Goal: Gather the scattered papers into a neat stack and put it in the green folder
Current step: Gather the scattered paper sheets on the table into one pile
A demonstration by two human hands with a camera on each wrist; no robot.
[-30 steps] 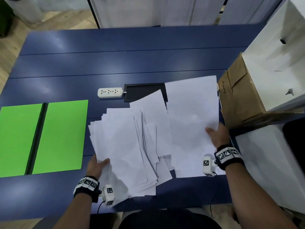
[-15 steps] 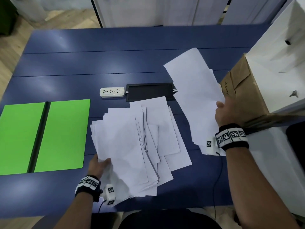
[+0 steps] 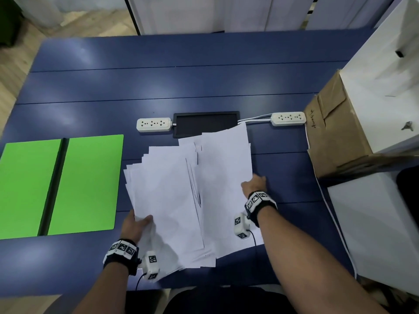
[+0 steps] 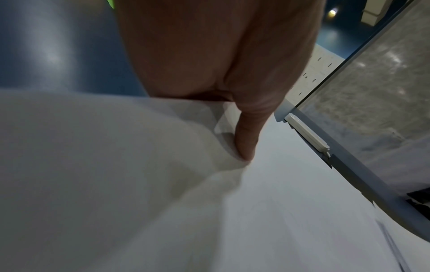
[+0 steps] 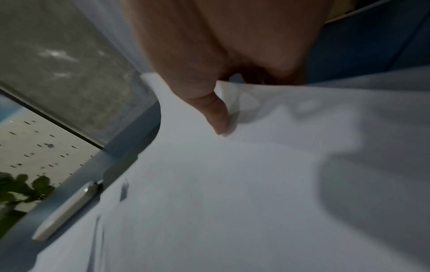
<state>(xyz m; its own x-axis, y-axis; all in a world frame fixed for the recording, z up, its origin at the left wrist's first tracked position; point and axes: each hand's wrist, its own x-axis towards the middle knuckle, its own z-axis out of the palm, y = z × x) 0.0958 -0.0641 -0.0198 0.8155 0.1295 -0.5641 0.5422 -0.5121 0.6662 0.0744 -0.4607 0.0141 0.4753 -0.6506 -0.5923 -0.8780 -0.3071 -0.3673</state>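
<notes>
Several white papers [image 3: 172, 198] lie fanned in a loose pile on the blue table [image 3: 181, 87], right of the open green folder [image 3: 86, 182]. My left hand [image 3: 136, 225] grips the pile's near left edge, its thumb [image 4: 246, 139] lying on top of the sheets [image 4: 279, 211]. My right hand [image 3: 252, 184] holds a few sheets [image 3: 226, 168] by their right edge, laid over the right side of the pile; its thumb [image 5: 216, 114] presses on the top sheet [image 5: 232, 184] and the fingers are hidden below.
Two white power strips [image 3: 154, 124] [image 3: 288, 118] and a black cable hatch [image 3: 204, 121] sit just behind the papers. A brown cardboard box [image 3: 333, 132] and a white cabinet [image 3: 385, 75] stand at the right edge.
My right hand lifted its sheets off the table at the right, swung them left and brought them down onto the pile. The left hand kept its hold on the pile's left edge.
</notes>
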